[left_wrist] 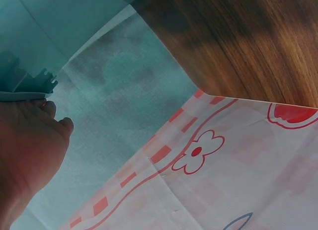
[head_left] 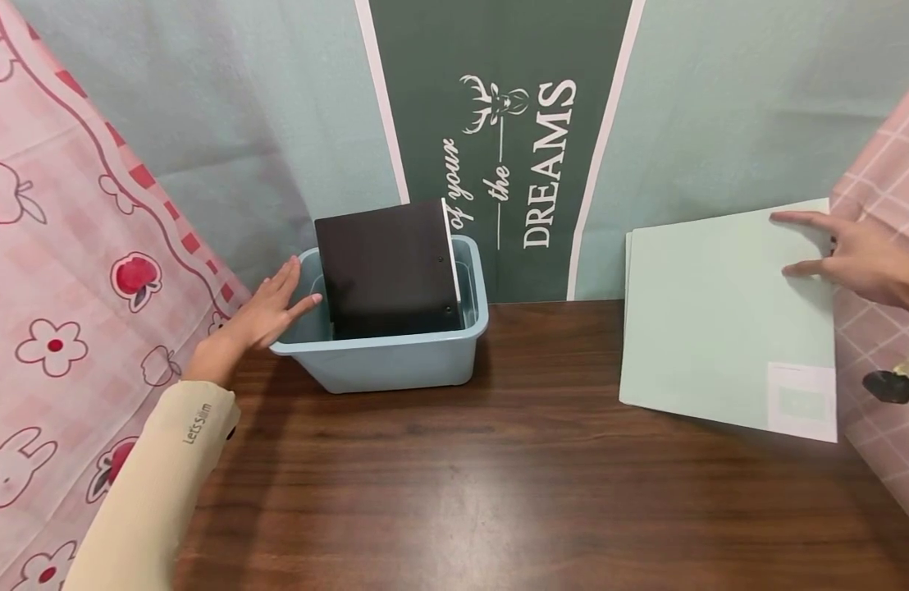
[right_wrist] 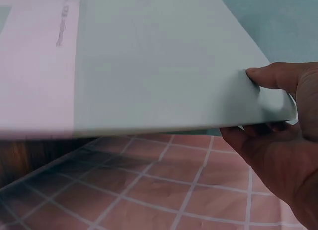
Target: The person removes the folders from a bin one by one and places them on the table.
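Note:
On the right in the head view, my right hand [head_left: 864, 258] holds a pale green file folder [head_left: 728, 320] by its right edge. In the right wrist view the thumb [right_wrist: 273, 76] lies on the folder's upper face, with fingers below its edge. A pale label pocket [head_left: 801, 402] marks the near right corner. My left hand [head_left: 266, 308] rests at the left rim of a blue plastic bin [head_left: 395, 361], its fingers fairly straight. Inside the bin leans a black folder [head_left: 388, 271] with two small rivets and a white edge; its lower part is hidden.
A brown wood-grain table [head_left: 454, 484] lies under the bin and folder. Behind stands a grey-green cloth [head_left: 499, 148] with printed lettering. Pink patterned cloth [head_left: 56, 279] hangs at the left, and pink checked cloth [head_left: 886, 353] at the right.

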The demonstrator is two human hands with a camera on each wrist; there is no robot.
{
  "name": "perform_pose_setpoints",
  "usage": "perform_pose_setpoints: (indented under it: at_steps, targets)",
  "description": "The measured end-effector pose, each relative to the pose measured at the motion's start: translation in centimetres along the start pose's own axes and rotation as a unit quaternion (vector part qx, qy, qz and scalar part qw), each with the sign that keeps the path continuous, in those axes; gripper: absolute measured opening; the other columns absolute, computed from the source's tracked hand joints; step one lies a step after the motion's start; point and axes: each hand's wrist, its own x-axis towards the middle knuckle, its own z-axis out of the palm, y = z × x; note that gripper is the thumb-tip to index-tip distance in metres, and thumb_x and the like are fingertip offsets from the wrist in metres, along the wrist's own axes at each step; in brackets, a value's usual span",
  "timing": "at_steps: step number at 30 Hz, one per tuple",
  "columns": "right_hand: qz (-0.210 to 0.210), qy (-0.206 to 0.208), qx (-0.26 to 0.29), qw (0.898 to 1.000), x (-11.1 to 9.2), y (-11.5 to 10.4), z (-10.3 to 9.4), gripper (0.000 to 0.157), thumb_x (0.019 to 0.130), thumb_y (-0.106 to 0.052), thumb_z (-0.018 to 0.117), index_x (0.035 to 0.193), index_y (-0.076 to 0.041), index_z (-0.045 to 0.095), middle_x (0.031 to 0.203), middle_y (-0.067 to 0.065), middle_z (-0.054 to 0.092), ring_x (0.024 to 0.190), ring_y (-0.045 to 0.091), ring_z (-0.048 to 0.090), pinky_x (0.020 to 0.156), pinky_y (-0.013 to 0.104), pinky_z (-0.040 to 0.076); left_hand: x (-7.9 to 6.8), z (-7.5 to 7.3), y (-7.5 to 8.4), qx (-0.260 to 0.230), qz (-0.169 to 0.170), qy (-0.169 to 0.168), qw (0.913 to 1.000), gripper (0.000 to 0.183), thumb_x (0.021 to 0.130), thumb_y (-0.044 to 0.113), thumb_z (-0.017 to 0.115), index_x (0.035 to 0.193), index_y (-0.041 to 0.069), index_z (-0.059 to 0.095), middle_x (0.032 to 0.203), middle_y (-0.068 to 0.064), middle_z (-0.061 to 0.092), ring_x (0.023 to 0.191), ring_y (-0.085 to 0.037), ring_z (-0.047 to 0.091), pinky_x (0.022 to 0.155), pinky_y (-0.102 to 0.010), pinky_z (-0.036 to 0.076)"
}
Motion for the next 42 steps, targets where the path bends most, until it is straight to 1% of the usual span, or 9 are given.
perform_pose_setpoints:
  at_steps: [4,8,9,11,16,18,30,37,42]
  targets:
    - [-0.013,-0.009,0.033,0.999,0.2,0.6,0.0,0.094,0.098,-0.003,0.069,0.172,-0.025,0.015,0.173,0.030,0.005,0.156,0.052,-0.001,0.121,0.074,0.000,0.0,-0.1,0.0,0.001,-0.003,-0.001,1.0000,0.092,0.112,0.061,0.032,0.166,0.004,-0.015,0.176,-0.018,-0.016,0.163,-0.038,-0.009,0.129,-0.061,-0.002]
    - [-0.020,-0.012,0.019,1.000,0.5,1.2,-0.1,0.095,0.095,0.003,0.069,0.171,-0.020,0.017,0.169,0.038,0.009,0.147,0.061,0.012,0.119,0.076,0.005,0.0,0.0,0.0,-0.001,-0.001,0.001,1.0000,0.092,0.112,0.061,0.033,0.166,0.003,-0.014,0.176,-0.020,-0.014,0.163,-0.038,-0.009,0.130,-0.061,-0.003]
    - [-0.024,-0.010,0.002,1.000,0.6,1.4,0.0,0.095,0.094,0.003,0.070,0.171,-0.019,0.019,0.167,0.040,0.013,0.138,0.063,0.026,0.118,0.072,0.019,0.0,0.0,0.1,-0.003,-0.001,0.002,1.0000,0.093,0.111,0.061,0.033,0.167,0.003,-0.014,0.176,-0.020,-0.014,0.163,-0.038,-0.008,0.130,-0.060,-0.003]
    - [-0.030,-0.013,-0.008,0.999,0.8,1.9,0.2,0.097,0.091,0.006,0.070,0.171,-0.019,0.020,0.163,0.044,0.017,0.128,0.064,0.032,0.114,0.072,0.024,0.0,0.0,0.1,-0.003,0.000,0.001,1.0000,0.093,0.111,0.061,0.033,0.166,0.003,-0.014,0.176,-0.020,-0.014,0.163,-0.039,-0.009,0.130,-0.060,-0.004]
    - [-0.064,-0.001,-0.059,0.996,1.4,3.4,1.1,0.100,0.083,0.005,0.077,0.168,-0.023,0.033,0.151,0.048,0.036,0.116,0.056,0.045,0.101,0.036,0.040,0.0,0.0,0.1,-0.006,0.003,0.005,1.0000,0.093,0.111,0.061,0.034,0.167,0.003,-0.013,0.176,-0.020,-0.014,0.163,-0.039,-0.008,0.130,-0.060,-0.004]
    - [-0.074,0.010,-0.086,0.994,1.6,3.7,1.5,0.098,0.079,0.004,0.081,0.164,-0.018,0.039,0.143,0.049,0.044,0.102,0.050,0.053,0.081,0.024,0.040,-0.1,0.1,0.1,-0.007,0.005,0.009,0.9999,0.092,0.111,0.060,0.034,0.167,0.003,-0.012,0.176,-0.020,-0.013,0.163,-0.039,-0.008,0.130,-0.061,-0.004]
    - [-0.090,0.036,-0.105,0.990,2.5,4.3,3.6,0.094,0.068,-0.012,0.096,0.148,0.004,0.049,0.105,0.043,0.064,0.074,0.027,0.048,0.063,0.029,0.041,0.0,0.1,0.1,-0.007,-0.002,0.008,0.9999,0.092,0.112,0.060,0.034,0.167,0.003,-0.013,0.176,-0.019,-0.013,0.164,-0.038,-0.007,0.130,-0.059,-0.006]
    - [-0.059,-0.028,-0.127,0.990,2.7,4.7,4.1,0.102,0.075,-0.029,0.096,0.152,0.008,0.041,0.130,0.056,0.048,0.097,0.050,0.059,0.078,0.052,0.050,0.0,0.0,0.3,-0.005,-0.002,0.001,1.0000,0.091,0.112,0.059,0.033,0.166,0.003,-0.014,0.176,-0.019,-0.015,0.163,-0.038,-0.008,0.130,-0.059,-0.004]
    - [-0.061,-0.037,-0.121,0.990,2.8,5.0,4.4,0.102,0.074,-0.025,0.096,0.152,0.009,0.039,0.132,0.057,0.044,0.102,0.057,0.056,0.087,0.067,0.046,0.0,0.1,0.1,-0.008,-0.002,0.005,1.0000,0.091,0.112,0.059,0.034,0.167,0.004,-0.014,0.176,-0.019,-0.013,0.164,-0.038,-0.007,0.130,-0.060,-0.004]
